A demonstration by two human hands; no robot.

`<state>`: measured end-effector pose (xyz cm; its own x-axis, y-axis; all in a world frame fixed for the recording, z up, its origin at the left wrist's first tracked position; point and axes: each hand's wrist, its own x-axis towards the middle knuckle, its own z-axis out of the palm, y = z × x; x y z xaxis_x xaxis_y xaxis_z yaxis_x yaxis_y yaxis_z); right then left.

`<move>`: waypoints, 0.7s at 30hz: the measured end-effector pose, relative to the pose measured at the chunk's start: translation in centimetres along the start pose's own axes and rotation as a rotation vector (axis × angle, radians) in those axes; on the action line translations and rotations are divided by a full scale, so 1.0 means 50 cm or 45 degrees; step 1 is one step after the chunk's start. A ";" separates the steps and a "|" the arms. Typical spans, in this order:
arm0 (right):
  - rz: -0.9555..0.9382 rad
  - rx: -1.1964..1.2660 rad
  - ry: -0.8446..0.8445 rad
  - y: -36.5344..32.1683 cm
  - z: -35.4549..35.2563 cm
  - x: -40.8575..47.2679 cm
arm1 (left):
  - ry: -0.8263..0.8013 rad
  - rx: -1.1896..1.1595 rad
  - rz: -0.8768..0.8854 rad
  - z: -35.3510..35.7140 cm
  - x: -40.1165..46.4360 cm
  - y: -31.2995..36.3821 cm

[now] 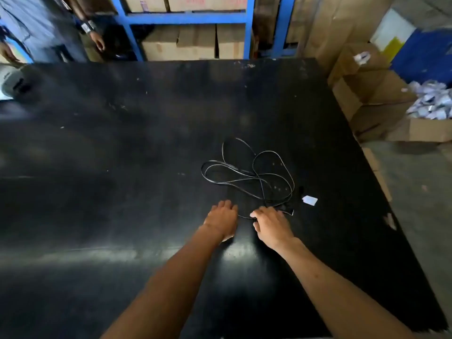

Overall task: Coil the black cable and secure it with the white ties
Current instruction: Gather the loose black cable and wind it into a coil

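A thin black cable [254,178] lies in loose tangled loops on the black table [122,143], right of centre. Its near loop runs under my right hand [271,226], whose fingers curl over the strand at the cable's front edge. My left hand [223,220] rests palm down just left of that loop, fingers apart, holding nothing. A small white piece [310,200], possibly the ties, lies on the table just right of the cable. A dark plug end [287,209] shows beside my right hand.
A person in blue [44,28] stands at the far left corner of the table. Blue shelving [186,18] with cardboard boxes stands behind. Open cartons [367,94] of white packets sit on the floor to the right. A grey object [12,84] sits at the left edge.
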<state>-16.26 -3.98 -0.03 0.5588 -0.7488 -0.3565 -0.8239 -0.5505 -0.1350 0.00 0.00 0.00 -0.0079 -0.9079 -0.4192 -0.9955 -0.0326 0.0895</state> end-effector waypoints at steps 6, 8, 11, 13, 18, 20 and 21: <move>-0.093 -0.119 0.066 0.015 0.006 0.028 | -0.029 -0.037 -0.042 0.009 0.017 0.018; -0.210 -0.109 0.116 0.025 -0.013 0.029 | -0.096 -0.133 -0.036 -0.014 0.017 0.011; -0.390 -0.007 0.219 0.034 -0.064 0.036 | -0.297 -0.422 -0.066 -0.059 0.017 -0.006; -0.489 0.064 0.270 0.034 -0.118 0.044 | -0.502 -0.669 -0.074 -0.095 0.015 -0.014; -0.523 0.321 0.392 0.057 -0.274 0.051 | -0.862 -1.235 0.047 -0.219 -0.014 -0.033; -0.491 0.567 0.501 0.073 -0.324 0.051 | -0.887 -1.514 0.225 -0.288 -0.040 -0.058; -0.426 0.703 0.548 0.078 -0.344 0.050 | -0.870 -1.670 0.329 -0.327 -0.054 -0.072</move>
<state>-16.42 -14.36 14.45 0.6808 -0.7149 0.1596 -0.4695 -0.5932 -0.6539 5.15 -4.27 15.58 -0.5753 -0.5942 -0.5622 -0.1728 -0.5835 0.7935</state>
